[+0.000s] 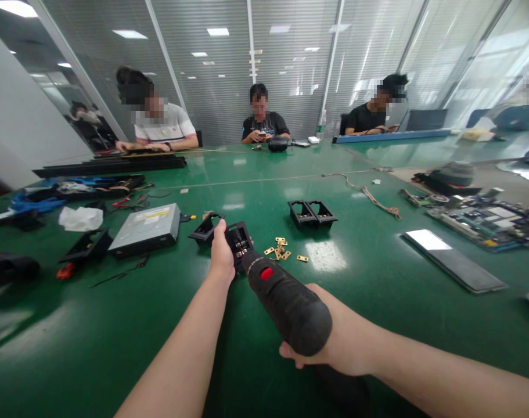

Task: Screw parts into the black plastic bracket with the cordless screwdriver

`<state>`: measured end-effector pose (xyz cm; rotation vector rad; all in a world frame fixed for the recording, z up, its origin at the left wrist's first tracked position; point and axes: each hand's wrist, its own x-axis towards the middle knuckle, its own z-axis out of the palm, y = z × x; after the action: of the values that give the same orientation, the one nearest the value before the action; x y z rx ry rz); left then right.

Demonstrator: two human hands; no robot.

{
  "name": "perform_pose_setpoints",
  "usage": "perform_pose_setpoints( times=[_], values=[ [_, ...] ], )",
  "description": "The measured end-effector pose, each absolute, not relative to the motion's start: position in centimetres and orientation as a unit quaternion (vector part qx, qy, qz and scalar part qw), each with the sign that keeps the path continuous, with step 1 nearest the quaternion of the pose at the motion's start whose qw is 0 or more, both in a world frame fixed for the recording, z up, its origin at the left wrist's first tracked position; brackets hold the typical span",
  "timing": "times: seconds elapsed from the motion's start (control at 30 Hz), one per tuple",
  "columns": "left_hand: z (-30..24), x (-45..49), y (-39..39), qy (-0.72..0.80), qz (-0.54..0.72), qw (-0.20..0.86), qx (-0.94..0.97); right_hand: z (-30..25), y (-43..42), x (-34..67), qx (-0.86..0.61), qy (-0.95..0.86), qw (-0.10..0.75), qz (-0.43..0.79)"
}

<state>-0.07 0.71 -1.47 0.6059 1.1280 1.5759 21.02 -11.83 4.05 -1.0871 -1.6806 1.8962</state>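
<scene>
A green table [94,348] carries everything. Above its near part is the power drill [290,305], its body slanting so that the nose points away from the person. The right hand [342,331] is wrapped about the drill's handle, below the body, a grip that likely lets it steer and push in line with the bit; whether a finger presses the trigger cannot be told. At the drill's nose, the left hand [223,255] is closed around one side of a black housing [237,234], thumb uppermost, tilting its open face towards the drill, probably to brace it and give the bit a straight way in.

Well to the left of the drill lies a silver disc drive [148,229], seemingly out of the way. Beyond the drill's nose and to its right stands a joined pair of black frames [312,216], within reach; a single black frame [206,228] is just past the left hand. Just right of the nose, loose brass plates [285,255] lie scattered, perhaps kept close for easy picking. Smallest are shiny metal bits inside the housing; whether the drill touches them is unclear.
</scene>
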Motion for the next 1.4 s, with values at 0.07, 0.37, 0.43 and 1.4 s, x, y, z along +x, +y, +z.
perform_pose_setpoints(
  times=[0.07,0.37,0.43,1.4],
  values=[
    [-1.48,-0.07,0.72,0.473,0.660,0.525,0.255,4.08,-11.80,21.00,-0.389,-0.602,0.192,0.671],
    [-1.19,0.13,0.60,0.471,0.664,0.525,0.248,4.42,-11.94,21.03,-0.390,-0.600,0.194,0.671],
    [-1.14,0.15,0.60,0.473,0.664,0.523,0.247,4.46,-11.96,21.02,-0.394,-0.602,0.192,0.668],
    [-0.98,0.23,0.43,0.472,0.666,0.524,0.245,3.91,-11.95,21.11,-0.388,-0.601,0.191,0.672]
  ],
)
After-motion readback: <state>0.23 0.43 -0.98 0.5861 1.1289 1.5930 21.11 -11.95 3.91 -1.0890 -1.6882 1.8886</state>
